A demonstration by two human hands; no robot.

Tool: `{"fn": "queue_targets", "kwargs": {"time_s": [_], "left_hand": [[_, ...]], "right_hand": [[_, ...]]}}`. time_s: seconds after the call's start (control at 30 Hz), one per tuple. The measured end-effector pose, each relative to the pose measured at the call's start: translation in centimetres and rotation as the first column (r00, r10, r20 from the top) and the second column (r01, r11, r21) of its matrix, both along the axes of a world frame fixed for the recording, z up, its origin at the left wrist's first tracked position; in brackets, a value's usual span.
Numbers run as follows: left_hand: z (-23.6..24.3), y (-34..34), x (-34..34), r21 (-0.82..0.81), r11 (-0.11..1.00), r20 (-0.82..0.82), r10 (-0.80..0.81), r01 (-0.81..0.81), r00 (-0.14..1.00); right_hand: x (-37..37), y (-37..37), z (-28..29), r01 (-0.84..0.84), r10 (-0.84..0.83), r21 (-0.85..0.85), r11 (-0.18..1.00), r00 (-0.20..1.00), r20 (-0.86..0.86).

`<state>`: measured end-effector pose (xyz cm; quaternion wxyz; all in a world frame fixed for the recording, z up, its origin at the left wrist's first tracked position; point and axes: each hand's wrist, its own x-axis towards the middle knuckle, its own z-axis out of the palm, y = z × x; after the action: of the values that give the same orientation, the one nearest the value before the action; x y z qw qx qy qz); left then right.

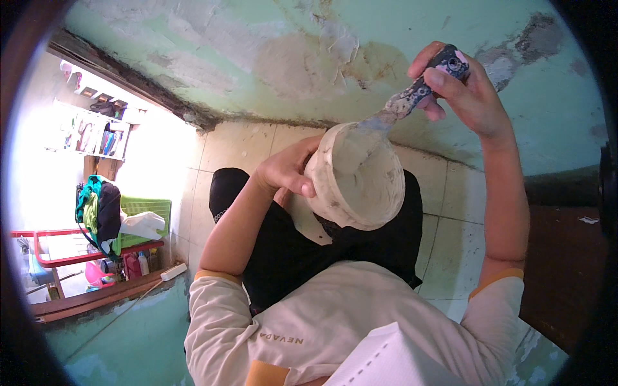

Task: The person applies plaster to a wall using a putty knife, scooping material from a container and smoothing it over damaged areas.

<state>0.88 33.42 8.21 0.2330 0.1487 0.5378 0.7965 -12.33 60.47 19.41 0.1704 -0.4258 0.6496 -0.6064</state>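
My left hand grips the side of a round, off-white plastic tub, which is tilted so that its inside shows, smeared with pale paste. In my right hand is a putty knife with a dark, paint-crusted handle, raised at the upper right. Its pale blade reaches down over the tub's far rim into the opening. The fingers of my left hand are partly hidden behind the tub.
A green, patched wall rises ahead, above tiled floor. At left, beyond a ledge, are a red rack, a green basket with cloth, and shelves. A brown panel stands at right.
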Motion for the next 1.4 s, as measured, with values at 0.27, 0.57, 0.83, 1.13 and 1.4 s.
{"fn": "queue_targets", "kwargs": {"time_s": [0.27,0.57,0.83,1.13,1.4], "left_hand": [[-0.3,0.0,-0.9,-0.068,0.996,-0.090,0.045,-0.051,0.995],[-1.8,-0.3,-1.7,-0.116,0.973,-0.090,0.189,-0.198,0.978],[-2.9,1.0,-3.4,-0.143,0.964,-0.097,0.213,-0.225,0.972],[-3.8,-0.5,-2.5,-0.121,0.955,-0.060,0.265,-0.270,0.962],[-2.5,-0.7,-1.3,-0.163,0.949,-0.098,0.256,-0.270,0.962]], "right_hand": [[0.1,3.6,-2.8,0.188,-0.120,-0.232,0.954,0.953,0.277],[0.6,10.9,-6.5,0.587,-0.202,-0.381,0.715,0.694,0.691],[2.5,20.4,-11.0,0.899,-0.480,-0.290,0.328,0.423,0.768],[4.1,21.0,-10.4,0.974,-0.719,-0.162,0.161,0.228,0.656],[4.4,17.5,-9.2,0.985,-0.922,-0.171,0.001,0.067,0.381]]}}
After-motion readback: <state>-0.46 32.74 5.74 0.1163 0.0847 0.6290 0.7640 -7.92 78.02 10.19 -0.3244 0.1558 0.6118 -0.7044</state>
